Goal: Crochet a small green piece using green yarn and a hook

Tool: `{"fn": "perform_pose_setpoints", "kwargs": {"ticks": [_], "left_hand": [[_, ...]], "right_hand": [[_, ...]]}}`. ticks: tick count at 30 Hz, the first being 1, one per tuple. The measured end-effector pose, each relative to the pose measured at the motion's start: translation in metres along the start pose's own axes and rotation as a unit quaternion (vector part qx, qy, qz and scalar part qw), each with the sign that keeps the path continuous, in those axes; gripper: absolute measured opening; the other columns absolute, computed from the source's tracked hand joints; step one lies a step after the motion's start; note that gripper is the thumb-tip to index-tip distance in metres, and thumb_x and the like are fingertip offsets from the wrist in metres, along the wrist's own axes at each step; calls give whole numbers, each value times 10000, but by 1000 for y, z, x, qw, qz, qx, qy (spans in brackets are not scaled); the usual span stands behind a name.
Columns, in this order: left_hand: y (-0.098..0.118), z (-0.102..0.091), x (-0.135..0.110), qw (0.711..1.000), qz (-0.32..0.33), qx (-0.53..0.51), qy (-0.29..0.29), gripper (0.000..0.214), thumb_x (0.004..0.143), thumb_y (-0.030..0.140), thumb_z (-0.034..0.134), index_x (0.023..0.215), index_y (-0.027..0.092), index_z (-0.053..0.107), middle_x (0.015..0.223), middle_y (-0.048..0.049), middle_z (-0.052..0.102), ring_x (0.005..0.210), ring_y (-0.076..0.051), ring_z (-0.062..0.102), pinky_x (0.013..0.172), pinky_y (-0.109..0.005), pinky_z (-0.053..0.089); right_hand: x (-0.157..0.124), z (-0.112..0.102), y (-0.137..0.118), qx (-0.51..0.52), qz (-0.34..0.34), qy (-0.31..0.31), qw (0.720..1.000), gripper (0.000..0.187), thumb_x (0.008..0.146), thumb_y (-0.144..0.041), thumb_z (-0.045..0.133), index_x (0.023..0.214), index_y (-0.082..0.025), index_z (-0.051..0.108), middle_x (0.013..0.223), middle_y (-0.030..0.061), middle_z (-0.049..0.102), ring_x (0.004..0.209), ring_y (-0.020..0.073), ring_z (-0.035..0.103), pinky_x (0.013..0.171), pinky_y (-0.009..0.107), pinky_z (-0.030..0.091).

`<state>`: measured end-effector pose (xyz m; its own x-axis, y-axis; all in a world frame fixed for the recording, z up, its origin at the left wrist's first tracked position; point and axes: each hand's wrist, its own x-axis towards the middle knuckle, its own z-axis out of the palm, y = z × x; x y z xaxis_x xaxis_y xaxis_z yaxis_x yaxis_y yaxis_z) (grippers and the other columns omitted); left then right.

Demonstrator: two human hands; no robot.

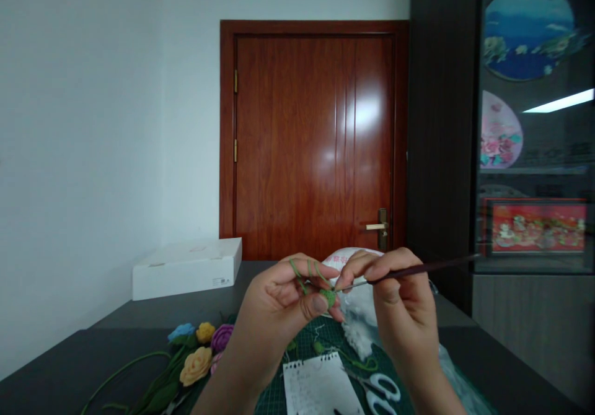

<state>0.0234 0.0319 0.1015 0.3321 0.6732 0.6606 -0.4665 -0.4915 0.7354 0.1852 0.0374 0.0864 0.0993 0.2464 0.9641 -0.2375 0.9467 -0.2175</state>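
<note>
My left hand (283,303) pinches a small green crocheted piece (329,297) between thumb and fingers. Green yarn (296,269) loops around its raised index finger. In my right hand (402,297) is a crochet hook (418,270) with a dark handle, held much like a pen. The hook's thin metal shaft points left, and its tip meets the green piece; whether it sits inside a stitch is too small to tell. Both hands are raised above the table, close together.
Below lie a green cutting mat (274,396), a written notepad page (320,384), scissors (381,393) and white stuffing (359,339). Crocheted flowers (196,365) are at left, a white box (186,272) behind them. A plastic bag (357,306) stands behind my hands.
</note>
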Motion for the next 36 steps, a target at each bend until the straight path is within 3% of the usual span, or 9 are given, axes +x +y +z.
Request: {"fn": "perform_pose_setpoints", "kwargs": {"ticks": [4,8,13,17,20,23,28,32,36], "left_hand": [[1,3,0,999,12,26,20,165,790,137,838,942,202,833,877,-23,661,699,-142,713,658,-254,618],[3,7,-2,996,47,62,36,188,758,109,853,923,197,842,875,-36,661,755,-147,679,675,-239,615],[5,9,-2,989,84,112,57,211,771,87,838,941,212,848,883,-37,667,807,-133,659,714,-182,561],[5,10,-1,994,62,75,52,246,763,103,852,981,216,838,917,-31,658,819,-131,661,720,-185,558],[5,10,-3,998,29,21,54,256,745,104,872,976,205,830,896,-26,670,814,-123,653,733,-182,553],[3,11,-4,998,-6,-34,45,287,735,115,886,1002,196,816,851,-29,694,791,-121,647,726,-190,551],[-3,18,-3,990,-50,-123,45,332,701,146,918,1013,166,804,844,-40,710,787,-116,648,736,-195,533],[-7,23,-2,983,-83,-145,75,386,649,175,953,1007,149,811,857,-46,709,801,-118,644,755,-197,519],[-8,25,-3,988,-21,-81,128,380,708,149,908,1073,182,804,864,-31,698,820,-113,632,759,-186,517]], "right_hand": [[1,-6,-10,-118,-92,-49,988,111,1038,-326,562,1033,-253,646,904,38,763,821,226,723,818,451,548],[5,-6,-19,-255,-153,-120,947,128,1037,-361,555,988,-287,647,883,20,772,772,213,717,754,426,543],[4,-1,-21,-313,-141,-77,936,65,950,-227,621,928,-276,658,746,-2,737,684,202,704,648,372,547],[-1,0,-20,-317,-234,-86,915,139,917,-140,634,934,-276,657,752,-9,741,630,171,675,609,345,550],[-7,3,-20,-307,-202,-105,924,136,950,-147,586,964,-266,649,695,-5,725,592,176,646,570,344,541],[-12,5,-20,-278,-150,-74,946,176,953,-114,549,986,-259,644,642,-5,684,585,188,624,560,348,531],[-11,-1,-18,-258,-145,-92,951,146,963,-134,569,980,-241,667,683,3,695,621,178,638,592,329,536],[-11,2,-12,-361,-215,-28,907,129,938,-140,589,963,-236,672,723,1,695,619,169,634,623,336,540],[-9,9,-7,-453,-329,-4,828,150,956,-77,583,952,-214,644,763,6,717,670,159,657,711,334,537]]}}
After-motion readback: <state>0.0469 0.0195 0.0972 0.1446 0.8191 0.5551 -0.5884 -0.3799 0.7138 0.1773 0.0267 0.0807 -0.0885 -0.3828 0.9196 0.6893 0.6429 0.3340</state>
